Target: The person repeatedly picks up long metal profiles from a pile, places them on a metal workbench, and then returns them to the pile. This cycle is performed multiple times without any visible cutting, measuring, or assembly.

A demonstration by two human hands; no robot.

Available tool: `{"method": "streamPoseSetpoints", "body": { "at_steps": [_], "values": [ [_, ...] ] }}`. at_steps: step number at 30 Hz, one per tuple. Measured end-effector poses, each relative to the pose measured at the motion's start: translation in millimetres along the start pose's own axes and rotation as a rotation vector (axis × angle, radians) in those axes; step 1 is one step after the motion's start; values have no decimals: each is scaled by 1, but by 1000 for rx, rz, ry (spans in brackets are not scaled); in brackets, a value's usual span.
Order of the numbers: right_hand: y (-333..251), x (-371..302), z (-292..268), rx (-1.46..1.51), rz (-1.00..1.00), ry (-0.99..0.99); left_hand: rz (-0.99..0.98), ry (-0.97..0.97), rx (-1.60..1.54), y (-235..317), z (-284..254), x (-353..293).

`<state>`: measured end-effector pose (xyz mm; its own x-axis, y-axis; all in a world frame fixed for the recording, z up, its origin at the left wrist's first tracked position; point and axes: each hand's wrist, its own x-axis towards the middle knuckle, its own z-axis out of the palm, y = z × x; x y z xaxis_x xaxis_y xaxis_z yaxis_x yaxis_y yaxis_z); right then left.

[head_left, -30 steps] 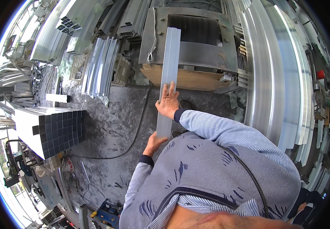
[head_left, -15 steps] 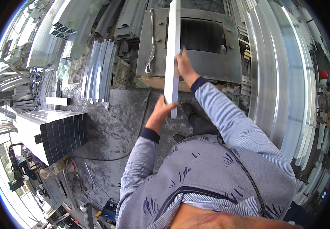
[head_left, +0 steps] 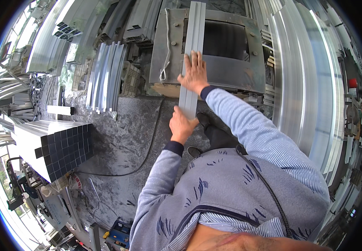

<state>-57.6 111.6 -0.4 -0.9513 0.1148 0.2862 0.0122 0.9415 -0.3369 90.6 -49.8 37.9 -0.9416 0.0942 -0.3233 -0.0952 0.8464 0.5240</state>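
A long silver metal profile (head_left: pixel 195 33) with lengthwise grooves lies across the left side of a grey metal machine housing (head_left: pixel 222 69) and points away from me. My left hand (head_left: pixel 182 125) grips its near end, thumb up along the left edge. Further up, my right hand (head_left: pixel 194 74) rests on the grooved face with fingers stretched out and thumb to the left. Just right of the profile is the housing's dark rectangular opening (head_left: pixel 227 39). The underside of the profile is hidden.
Long metal sheets (head_left: pixel 296 83) stand along the right. At left are a stack of square tubes (head_left: pixel 65 146), thin metal strips (head_left: pixel 105 77) and plastic crates (head_left: pixel 130 79). A black cable (head_left: pixel 147 150) crosses the grey floor; a blue toolbox (head_left: pixel 120 232) lies at lower left.
The profile has rolled from its smooth narrow side to show its grooved face. My right hand has gone from gripping its right edge to lying flat on top; my left hand shifted slightly right.
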Motion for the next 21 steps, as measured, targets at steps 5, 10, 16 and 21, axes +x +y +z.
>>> {"method": "streamPoseSetpoints", "body": {
  "at_steps": [5, 10, 16, 21],
  "values": [
    [-35, -92, -5, 12, -1, -56, -70, -28, 23, -54, 29, -71],
    [-61, -162, -5, 40, -1, -161, -129, -85, 14, -99, 46, -128],
    [-85, -226, 1, 99, -31, -262, -170, -61, 18, -143, 58, -182],
    [-83, -235, 2, 140, -27, -310, -133, -54, -14, -146, 54, -189]
  ]
}}
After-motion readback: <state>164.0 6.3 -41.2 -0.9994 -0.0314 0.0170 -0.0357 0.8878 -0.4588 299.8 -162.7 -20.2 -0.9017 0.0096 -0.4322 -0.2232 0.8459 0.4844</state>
